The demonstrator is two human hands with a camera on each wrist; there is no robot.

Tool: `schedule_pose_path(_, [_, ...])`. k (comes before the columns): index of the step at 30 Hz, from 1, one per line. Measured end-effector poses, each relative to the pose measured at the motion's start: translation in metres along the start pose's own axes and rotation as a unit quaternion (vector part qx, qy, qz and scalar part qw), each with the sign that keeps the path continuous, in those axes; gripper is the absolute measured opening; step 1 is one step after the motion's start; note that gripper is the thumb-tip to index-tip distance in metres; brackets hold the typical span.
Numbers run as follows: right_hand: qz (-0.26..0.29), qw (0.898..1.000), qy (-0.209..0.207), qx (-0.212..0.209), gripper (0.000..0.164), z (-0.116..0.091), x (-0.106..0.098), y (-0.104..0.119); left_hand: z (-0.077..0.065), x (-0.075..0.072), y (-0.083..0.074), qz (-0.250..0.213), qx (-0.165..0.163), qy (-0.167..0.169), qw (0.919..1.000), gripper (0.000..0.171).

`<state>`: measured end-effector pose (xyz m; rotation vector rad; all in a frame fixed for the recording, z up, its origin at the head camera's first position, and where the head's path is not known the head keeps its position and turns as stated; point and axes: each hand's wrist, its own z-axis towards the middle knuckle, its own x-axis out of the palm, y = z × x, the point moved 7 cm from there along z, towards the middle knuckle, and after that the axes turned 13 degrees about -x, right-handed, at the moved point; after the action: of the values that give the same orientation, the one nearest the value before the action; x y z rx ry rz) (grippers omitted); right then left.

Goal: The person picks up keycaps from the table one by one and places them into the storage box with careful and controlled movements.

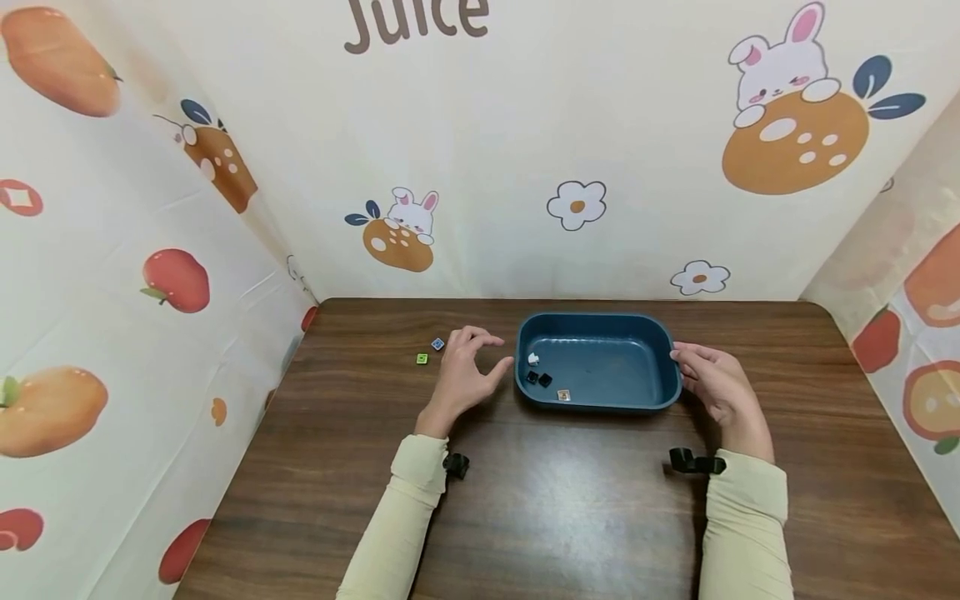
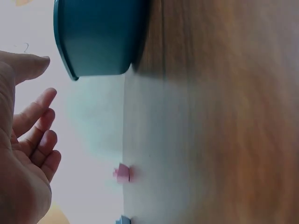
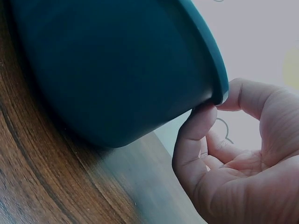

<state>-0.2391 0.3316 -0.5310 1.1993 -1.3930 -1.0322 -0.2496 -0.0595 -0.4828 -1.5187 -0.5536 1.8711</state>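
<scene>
A dark teal plastic tray [image 1: 600, 400] sits on the table. My right hand [image 1: 716, 387] pinches its right rim between thumb and fingers, which the right wrist view shows close up at the rim [image 3: 219, 79]. Just off the tray's left end is my left hand [image 1: 468, 375], thumb and fingers apart with nothing between them. Inside the tray lie a small white piece [image 1: 533, 359], two black pieces [image 1: 545, 380] and a pale piece with a brownish mark [image 1: 564, 395]. Left of my left hand are a blue block [image 1: 438, 343] and a green block [image 1: 422, 359].
The left wrist view has a small pink block [image 2: 122, 173] standing on the wooden table [image 1: 570, 517]. Behind the table hangs a printed cloth [image 1: 487, 250], with more cloth along both sides. A black band [image 1: 697, 462] sits at each wrist.
</scene>
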Motion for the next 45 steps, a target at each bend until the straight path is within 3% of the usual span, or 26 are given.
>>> schedule_pose_path(13, [-0.004,1.0,-0.003,-0.005,0.019,0.0,-0.002,0.0,0.0,-0.023,0.023,-0.002,-0.022,-0.035,0.9992,0.026])
schedule_pose_path(19, [-0.002,1.0,-0.003,-0.006,0.019,0.0,-0.004,0.0,-0.001,-0.028,0.033,-0.002,-0.035,-0.029,0.999,0.032])
schedule_pose_path(24, [0.003,1.0,-0.003,-0.006,0.02,0.0,-0.003,-0.001,-0.004,-0.038,0.043,0.002,-0.041,-0.053,0.9977,0.034])
schedule_pose_path(45, [-0.001,1.0,0.0,-0.001,0.019,-0.001,0.0,-0.001,-0.009,-0.067,0.096,0.012,-0.142,-0.073,0.9871,0.036])
